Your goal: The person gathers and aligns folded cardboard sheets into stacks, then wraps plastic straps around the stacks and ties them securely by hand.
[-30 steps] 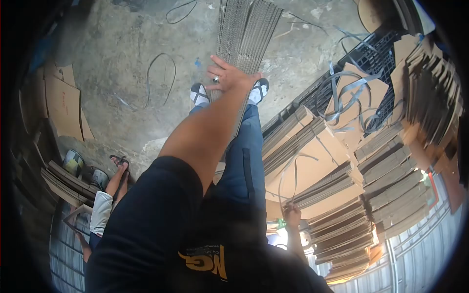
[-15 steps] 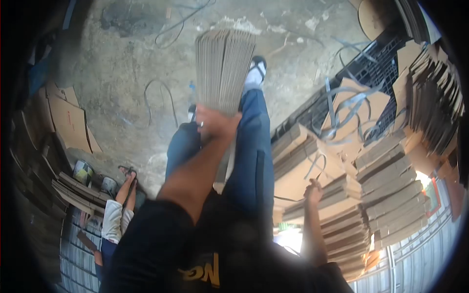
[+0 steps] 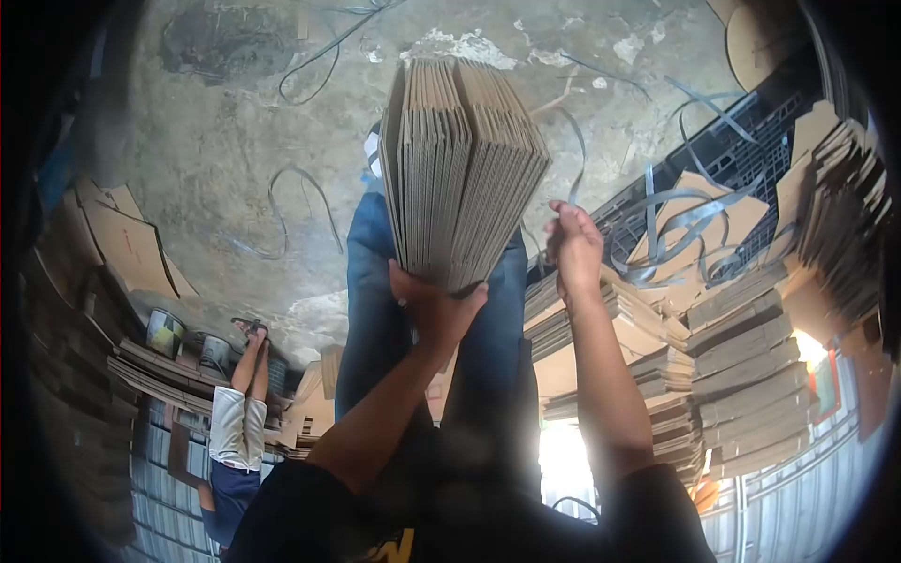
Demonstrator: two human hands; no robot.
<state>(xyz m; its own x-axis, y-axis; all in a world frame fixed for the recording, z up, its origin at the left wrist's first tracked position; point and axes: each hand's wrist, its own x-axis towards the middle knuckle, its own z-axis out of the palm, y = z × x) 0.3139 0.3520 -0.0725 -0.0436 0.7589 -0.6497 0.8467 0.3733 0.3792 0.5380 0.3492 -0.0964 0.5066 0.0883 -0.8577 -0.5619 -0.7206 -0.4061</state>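
A thick bundle of flattened cardboard boxes stands on edge in front of my legs, its folded edges facing up. My left hand is closed on its near end, thumb to the right and fingers to the left. To the right of the bundle, my right hand is raised with its fingers curled together. A thin grey strap curves down to those fingertips and appears pinched in them. Its far part passes behind the bundle's right side.
Loose grey straps lie tangled over a cardboard sheet and a black plastic pallet on the right. Stacked flattened boxes stand at lower right. Another person is at lower left, near buckets. More straps lie on the concrete floor.
The bundle has come closer and tilted, showing more of its upper edges. My right hand has risen from the stacks at lower right toward the bundle, and a strap now shows at its fingertips.
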